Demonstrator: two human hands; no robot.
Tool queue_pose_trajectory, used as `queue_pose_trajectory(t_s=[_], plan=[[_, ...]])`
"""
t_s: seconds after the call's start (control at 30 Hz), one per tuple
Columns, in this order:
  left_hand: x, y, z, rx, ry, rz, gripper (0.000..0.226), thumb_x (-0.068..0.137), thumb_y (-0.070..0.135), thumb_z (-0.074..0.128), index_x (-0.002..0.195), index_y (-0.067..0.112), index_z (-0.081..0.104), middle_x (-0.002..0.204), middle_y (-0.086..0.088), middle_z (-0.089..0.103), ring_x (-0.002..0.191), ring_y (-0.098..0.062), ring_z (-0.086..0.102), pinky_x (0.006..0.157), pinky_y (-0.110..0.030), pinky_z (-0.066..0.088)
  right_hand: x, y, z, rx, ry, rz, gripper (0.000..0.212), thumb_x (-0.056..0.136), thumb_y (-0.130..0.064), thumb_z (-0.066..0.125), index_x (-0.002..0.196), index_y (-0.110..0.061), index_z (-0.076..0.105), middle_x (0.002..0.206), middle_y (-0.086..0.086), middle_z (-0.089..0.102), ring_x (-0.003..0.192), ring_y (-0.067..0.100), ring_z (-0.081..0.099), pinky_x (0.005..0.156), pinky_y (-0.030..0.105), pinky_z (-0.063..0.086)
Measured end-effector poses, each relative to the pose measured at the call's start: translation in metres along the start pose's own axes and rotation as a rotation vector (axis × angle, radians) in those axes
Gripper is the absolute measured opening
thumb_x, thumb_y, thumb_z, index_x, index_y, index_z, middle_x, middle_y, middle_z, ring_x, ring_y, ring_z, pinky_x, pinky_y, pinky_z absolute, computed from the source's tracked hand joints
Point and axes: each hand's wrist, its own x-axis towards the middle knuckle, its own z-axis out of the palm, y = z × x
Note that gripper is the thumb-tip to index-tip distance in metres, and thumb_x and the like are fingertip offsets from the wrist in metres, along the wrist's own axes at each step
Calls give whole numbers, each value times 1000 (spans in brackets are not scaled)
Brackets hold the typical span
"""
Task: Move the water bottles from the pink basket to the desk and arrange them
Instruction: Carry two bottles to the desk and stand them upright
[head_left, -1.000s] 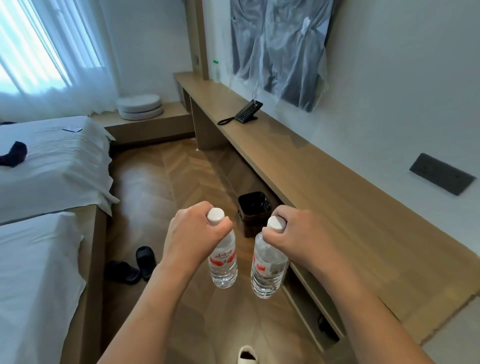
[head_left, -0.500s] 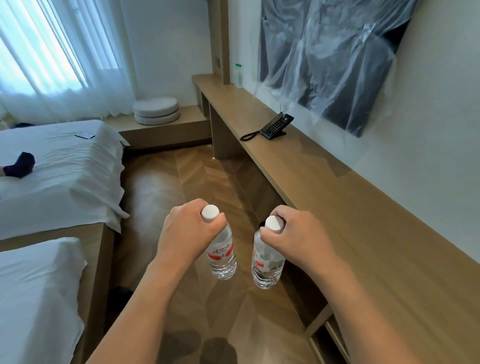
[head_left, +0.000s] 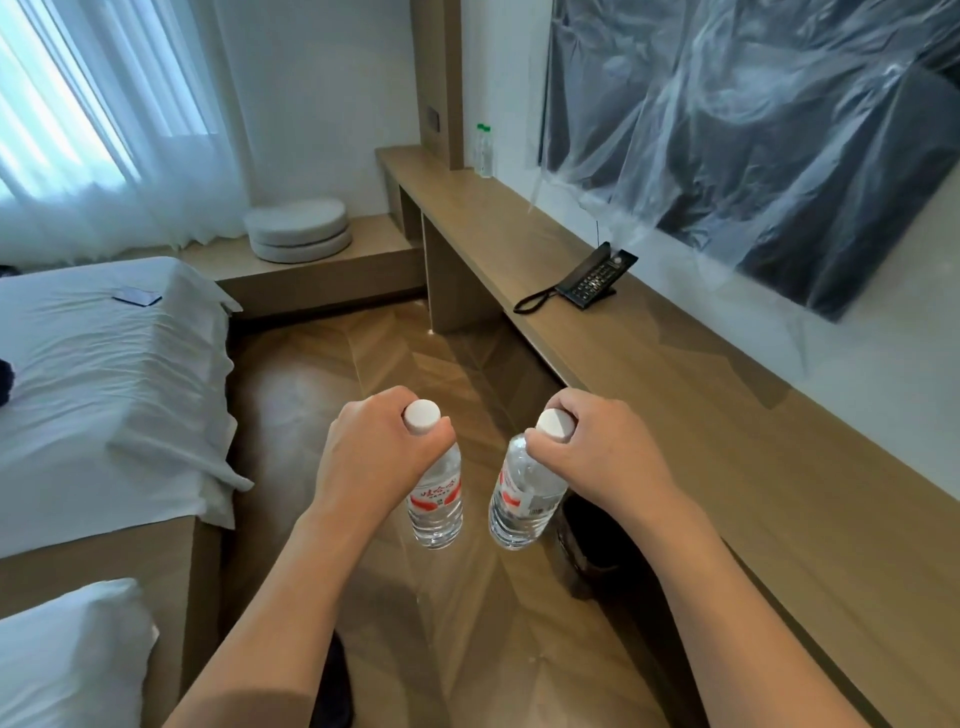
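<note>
Head view: left hand (head_left: 374, 457) and right hand (head_left: 602, 457) are each clamping a white-capped clear plastic water bottle (head_left: 435, 499) (head_left: 522, 501) by the neck, carrying both further along the long wooden worktop (head_left: 701, 395) (pink basket unseen); two green-capped bottles (head_left: 483, 150) are now showing at its far end, the likely spot.

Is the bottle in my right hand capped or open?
Capped: a white cap tops the bottle under the right hand.
</note>
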Motion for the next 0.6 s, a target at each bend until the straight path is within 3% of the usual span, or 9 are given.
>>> queue_pose_trajectory(t_s=[0.17, 0.4, 0.5, 0.6], plan=[[82, -37, 16, -12, 6, -19, 22, 80, 45, 68, 74, 25, 62, 63, 15, 57, 60, -5, 57, 52, -20, 41, 89, -11, 32, -4, -17, -4, 17, 80, -43, 64, 82, -26, 62, 72, -9, 63, 65, 9, 60, 51, 23, 46], [209, -79, 52, -24, 7, -64, 22, 81, 44, 67, 76, 23, 64, 65, 13, 60, 61, -6, 59, 53, -18, 43, 231, -12, 74, -26, -78, -37, 21, 80, -46, 64, 81, -26, 58, 72, -8, 60, 65, 7, 57, 51, 19, 36], [267, -90, 59, -31, -17, -82, 22, 80, 45, 66, 76, 23, 64, 66, 11, 62, 63, -7, 61, 55, -21, 51, 291, -17, 79, -41, -107, -50, 22, 80, -48, 63, 85, -27, 57, 75, -9, 60, 69, 8, 58, 52, 21, 44], [324, -99, 63, -45, 17, -97, 21, 80, 44, 65, 74, 24, 63, 65, 11, 61, 62, -7, 60, 50, -19, 41, 348, -25, 84, -29, -112, -50, 24, 79, -48, 64, 86, -26, 58, 76, -8, 61, 73, 12, 61, 60, 31, 57]])
